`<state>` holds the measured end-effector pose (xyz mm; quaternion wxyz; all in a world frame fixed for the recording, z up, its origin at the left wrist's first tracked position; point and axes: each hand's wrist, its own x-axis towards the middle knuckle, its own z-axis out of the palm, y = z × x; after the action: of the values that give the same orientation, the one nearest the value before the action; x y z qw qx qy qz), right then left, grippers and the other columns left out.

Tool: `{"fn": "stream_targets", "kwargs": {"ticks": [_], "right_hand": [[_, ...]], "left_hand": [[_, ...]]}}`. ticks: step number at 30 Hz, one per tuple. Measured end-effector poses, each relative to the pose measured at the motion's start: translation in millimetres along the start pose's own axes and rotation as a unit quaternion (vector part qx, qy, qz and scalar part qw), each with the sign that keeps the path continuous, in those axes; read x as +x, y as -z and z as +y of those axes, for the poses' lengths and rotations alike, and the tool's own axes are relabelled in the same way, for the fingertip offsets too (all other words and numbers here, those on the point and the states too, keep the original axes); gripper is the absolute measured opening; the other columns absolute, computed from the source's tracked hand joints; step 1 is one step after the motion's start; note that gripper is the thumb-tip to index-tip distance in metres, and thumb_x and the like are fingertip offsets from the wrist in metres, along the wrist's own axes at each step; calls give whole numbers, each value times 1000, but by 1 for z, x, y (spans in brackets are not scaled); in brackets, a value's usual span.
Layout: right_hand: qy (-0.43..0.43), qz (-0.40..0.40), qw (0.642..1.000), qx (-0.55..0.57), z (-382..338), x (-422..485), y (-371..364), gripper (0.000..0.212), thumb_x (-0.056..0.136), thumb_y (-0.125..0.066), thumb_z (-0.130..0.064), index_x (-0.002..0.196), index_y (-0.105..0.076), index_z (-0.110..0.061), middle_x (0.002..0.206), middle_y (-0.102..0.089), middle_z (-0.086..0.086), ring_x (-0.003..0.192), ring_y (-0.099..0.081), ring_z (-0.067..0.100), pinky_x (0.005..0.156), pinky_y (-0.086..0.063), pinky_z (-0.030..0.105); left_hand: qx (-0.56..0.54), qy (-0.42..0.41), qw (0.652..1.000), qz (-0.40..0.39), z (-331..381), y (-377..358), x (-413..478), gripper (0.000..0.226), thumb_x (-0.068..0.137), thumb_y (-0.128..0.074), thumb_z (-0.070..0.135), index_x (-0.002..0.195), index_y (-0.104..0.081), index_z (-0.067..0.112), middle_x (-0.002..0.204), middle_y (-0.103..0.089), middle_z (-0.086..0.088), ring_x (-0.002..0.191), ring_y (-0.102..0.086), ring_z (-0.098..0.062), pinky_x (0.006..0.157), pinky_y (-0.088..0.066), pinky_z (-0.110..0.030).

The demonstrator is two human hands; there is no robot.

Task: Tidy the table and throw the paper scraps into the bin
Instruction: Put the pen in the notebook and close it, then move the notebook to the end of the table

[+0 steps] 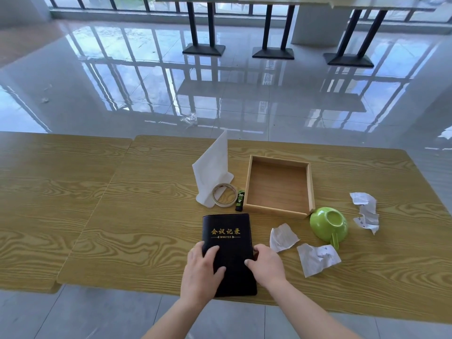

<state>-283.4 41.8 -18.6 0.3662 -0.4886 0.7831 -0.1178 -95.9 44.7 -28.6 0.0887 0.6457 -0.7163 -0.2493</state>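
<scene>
While both hands are resting flat on the black notebook (228,250) near the table's (97,216) front edge, neither is gripping: the left hand (203,270) is lying spread on the cover's left side, the right hand (265,263) is curling loosely over its right edge, thumb on top. The notebook is looking stiff-backed with a smooth leather-like cover, so it is likely sliding easily on the wood-grain laminate; its side edges seem the best hold.

Three paper scraps are lying toward the right front: one (282,237) just beside the notebook, one (316,259) nearer the front edge, one (365,211) well out toward the right edge. All are crumpled, thin and surely weightless, best pinched at a raised fold.

Between them an overturned glossy green cup (327,223) is touching the open wooden tray (278,211); it probably is hard, slippery and breakable. No bin is showing.
</scene>
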Motion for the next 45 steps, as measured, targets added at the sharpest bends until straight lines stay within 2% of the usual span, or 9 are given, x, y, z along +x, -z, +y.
{"fn": "stream_targets", "kwargs": {"ticks": [3, 7, 15, 21, 33, 39, 43, 45], "right_hand": [[-5, 13, 1000, -28, -2, -1, -5, 31, 90, -66, -31, 117, -61, -17, 111, -65, 1, 99, -62, 20, 87, -54, 34], [-25, 21, 999, -23, -3, -2, -9, 33, 91, -65, -30, 120, -60, -15, 114, -63, 3, 102, -62, 21, 87, -53, 32], [-93, -7, 985, 148, 0, -6, -14, 27, 88, -69, -26, 112, -66, -13, 105, -70, 1, 98, -65, 19, 90, -56, 40], [-83, 20, 980, 181, -7, -16, -16, 18, 88, -70, -23, 105, -64, -20, 98, -67, -5, 93, -63, 13, 83, -56, 33], [-96, 125, 953, 257, -16, -48, 4, 13, 86, -72, -22, 99, -70, -18, 94, -72, -3, 91, -68, 15, 86, -58, 40], [-104, 194, 924, 312, -7, -73, 20, 8, 87, -72, -17, 94, -70, -20, 91, -73, -5, 90, -68, 13, 77, -58, 30], [-118, 234, 911, 319, 9, -85, 36, 3, 87, -72, -18, 88, -71, -21, 85, -73, -6, 83, -69, 10, 68, -55, 24], [-125, 247, 907, 316, 20, -86, 48, 3, 86, -72, -20, 90, -71, -20, 85, -74, -6, 83, -69, 10, 70, -56, 26]], "left_hand": [[-58, 69, 996, -16, -8, 3, -1, 64, 89, -66, 39, 146, -38, 30, 148, -36, -7, 137, -33, -23, 110, -37, -34], [-73, 66, 995, -28, -5, 2, 2, 68, 88, -68, 33, 147, -36, 26, 139, -44, -2, 128, -40, -20, 106, -40, -31], [-86, 75, 993, -37, -10, 8, 3, 72, 84, -71, 30, 148, -39, 23, 138, -45, -1, 126, -41, -20, 104, -40, -30], [-113, 66, 991, -31, -18, 18, -1, 72, 81, -74, 30, 146, -43, 24, 130, -49, 1, 122, -43, -18, 101, -41, -28], [-146, -68, 987, -28, -7, 47, 16, 70, 80, -78, 29, 143, -48, 22, 130, -50, -2, 123, -45, -17, 104, -41, -29], [-151, -149, 975, -59, 17, 53, 22, 69, 80, -77, 30, 143, -49, 23, 129, -50, -1, 123, -44, -17, 101, -39, -25], [-143, -203, 966, -74, 45, 49, 28, 70, 80, -78, 29, 143, -49, 21, 130, -50, -2, 123, -45, -18, 102, -41, -28], [-142, -217, 962, -80, 63, 45, 32, 70, 81, -78, 28, 144, -48, 21, 132, -49, -2, 126, -43, -18, 105, -41, -30]]}}
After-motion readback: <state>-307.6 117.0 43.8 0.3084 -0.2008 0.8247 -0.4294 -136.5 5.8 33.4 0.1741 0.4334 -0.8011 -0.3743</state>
